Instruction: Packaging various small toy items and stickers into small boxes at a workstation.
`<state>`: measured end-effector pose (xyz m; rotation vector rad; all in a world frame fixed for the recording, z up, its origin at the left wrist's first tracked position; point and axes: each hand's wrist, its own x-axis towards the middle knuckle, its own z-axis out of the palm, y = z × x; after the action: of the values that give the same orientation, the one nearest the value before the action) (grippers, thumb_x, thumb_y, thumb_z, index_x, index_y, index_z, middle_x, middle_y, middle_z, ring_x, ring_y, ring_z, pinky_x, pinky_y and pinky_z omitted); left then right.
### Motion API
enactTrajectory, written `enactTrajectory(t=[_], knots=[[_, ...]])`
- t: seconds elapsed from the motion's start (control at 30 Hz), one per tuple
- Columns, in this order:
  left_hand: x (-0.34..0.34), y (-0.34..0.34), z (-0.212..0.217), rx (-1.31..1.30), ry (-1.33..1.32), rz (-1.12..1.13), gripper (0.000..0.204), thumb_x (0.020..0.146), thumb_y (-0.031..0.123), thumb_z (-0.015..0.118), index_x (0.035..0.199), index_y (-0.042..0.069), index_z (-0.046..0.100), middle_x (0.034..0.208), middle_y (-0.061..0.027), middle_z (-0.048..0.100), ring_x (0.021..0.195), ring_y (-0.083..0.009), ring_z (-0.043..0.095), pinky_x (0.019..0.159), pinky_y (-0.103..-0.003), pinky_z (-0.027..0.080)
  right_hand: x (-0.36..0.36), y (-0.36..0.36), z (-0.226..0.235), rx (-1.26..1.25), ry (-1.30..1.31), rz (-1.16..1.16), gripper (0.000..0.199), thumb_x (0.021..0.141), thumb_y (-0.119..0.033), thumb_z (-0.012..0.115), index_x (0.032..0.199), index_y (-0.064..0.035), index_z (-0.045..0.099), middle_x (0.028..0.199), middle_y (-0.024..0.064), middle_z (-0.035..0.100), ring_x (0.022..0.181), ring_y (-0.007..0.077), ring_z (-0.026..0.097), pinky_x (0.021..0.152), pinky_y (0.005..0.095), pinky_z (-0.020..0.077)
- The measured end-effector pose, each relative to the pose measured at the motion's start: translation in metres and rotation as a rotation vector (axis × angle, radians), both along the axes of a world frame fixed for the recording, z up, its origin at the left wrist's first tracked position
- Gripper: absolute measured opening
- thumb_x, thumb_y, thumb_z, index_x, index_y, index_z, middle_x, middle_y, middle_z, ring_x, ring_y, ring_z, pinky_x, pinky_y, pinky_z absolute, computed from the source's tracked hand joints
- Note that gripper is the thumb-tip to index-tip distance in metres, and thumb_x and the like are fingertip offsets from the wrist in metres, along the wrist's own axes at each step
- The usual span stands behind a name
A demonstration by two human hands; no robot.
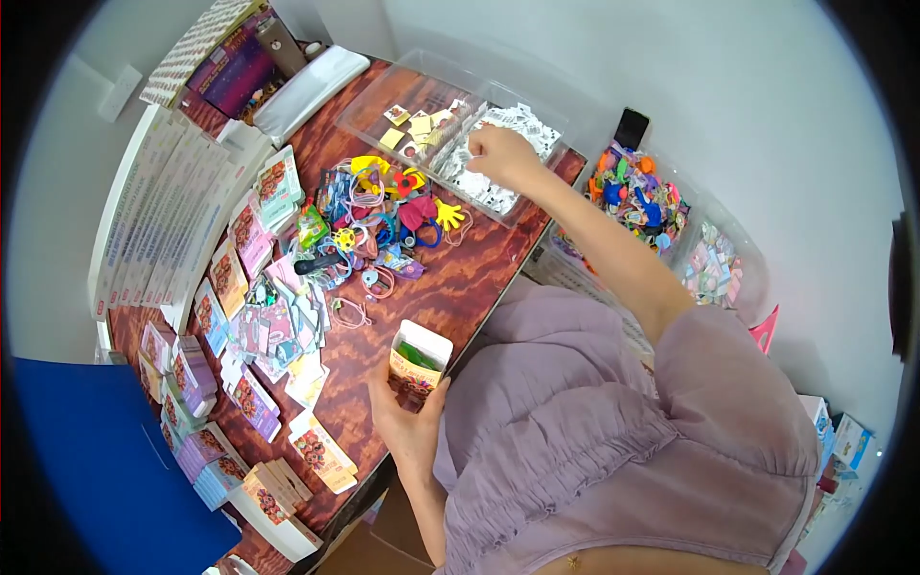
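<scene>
My left hand grips a small open carton, yellow-orange and printed, near the table's front edge. Its white flap stands up, and a green packet shows inside. My right arm reaches far out to a clear divided plastic tray. Over its compartment of small white printed slips, my right hand has its fingers curled together; whatever is between the fingertips is hidden. The other compartment holds small yellow cards. Between the hands lies a pile of colourful small toys and hair ties.
Flat cartons and cards spread along the table's left side, beside stacked filled cartons and white cardboard sheets. A bin of colourful trinkets and a black phone are at right. A blue panel stands lower left.
</scene>
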<state>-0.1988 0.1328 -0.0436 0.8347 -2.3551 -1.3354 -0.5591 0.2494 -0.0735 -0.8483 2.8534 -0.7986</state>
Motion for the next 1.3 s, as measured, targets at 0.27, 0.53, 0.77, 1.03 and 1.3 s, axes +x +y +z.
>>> enactTrajectory(t=[0.27, 0.53, 0.77, 1.03, 1.3], knots=[[0.015, -0.011, -0.016, 0.105, -0.024, 0.069, 0.065, 0.068, 0.004, 0.086, 0.124, -0.001, 0.053, 0.11, -0.0105, 0.058, 0.095, -0.02, 0.059, 0.082, -0.032, 0.05, -0.036, 0.033, 0.015, -0.305, -0.327, 0.01, 0.017, 0.088, -0.014, 0.066, 0.095, 0.0001, 0.072, 0.075, 0.0074, 0.071, 0.051, 0.0085, 0.053, 0.048, 0.0268, 0.0433], [0.014, -0.008, -0.01, 0.107, 0.025, 0.075, 0.067, 0.068, 0.003, 0.085, 0.126, -0.001, 0.052, 0.112, -0.0102, 0.057, 0.097, -0.0191, 0.058, 0.081, -0.032, 0.051, -0.054, 0.057, 0.025, -0.346, -0.557, 0.078, 0.015, 0.084, -0.011, 0.069, 0.096, -0.0015, 0.07, 0.068, 0.0022, 0.065, 0.057, 0.0067, 0.054, 0.055, 0.0244, 0.0442], [0.017, -0.009, -0.011, 0.094, 0.0, 0.062, 0.067, 0.069, 0.002, 0.085, 0.127, -0.002, 0.051, 0.11, -0.0099, 0.056, 0.096, -0.0187, 0.058, 0.079, -0.031, 0.052, -0.052, 0.062, 0.017, 0.144, -0.128, 0.454, 0.016, 0.074, -0.012, 0.072, 0.087, -0.0037, 0.069, 0.086, 0.0061, 0.067, 0.077, 0.0209, 0.063, 0.068, 0.0367, 0.049], [0.015, -0.008, -0.008, 0.083, -0.023, 0.081, 0.065, 0.069, 0.002, 0.085, 0.125, -0.001, 0.052, 0.108, -0.0091, 0.056, 0.093, -0.0178, 0.058, 0.076, -0.031, 0.052, -0.042, 0.057, 0.014, -0.113, 0.132, 0.353, 0.017, 0.071, -0.014, 0.069, 0.084, -0.003, 0.069, 0.067, 0.0144, 0.062, 0.065, 0.0304, 0.061, 0.063, 0.0429, 0.0469], [-0.001, -0.004, 0.001, 0.057, -0.008, 0.071, 0.066, 0.07, 0.006, 0.086, 0.127, -0.001, 0.053, 0.108, -0.0102, 0.057, 0.095, -0.0195, 0.059, 0.08, -0.032, 0.052, -0.022, 0.049, 0.048, -0.461, -0.482, 0.03, 0.01, 0.085, -0.014, 0.071, 0.086, -0.0037, 0.071, 0.07, -0.0011, 0.063, 0.064, 0.0038, 0.055, 0.053, 0.0222, 0.0374]])
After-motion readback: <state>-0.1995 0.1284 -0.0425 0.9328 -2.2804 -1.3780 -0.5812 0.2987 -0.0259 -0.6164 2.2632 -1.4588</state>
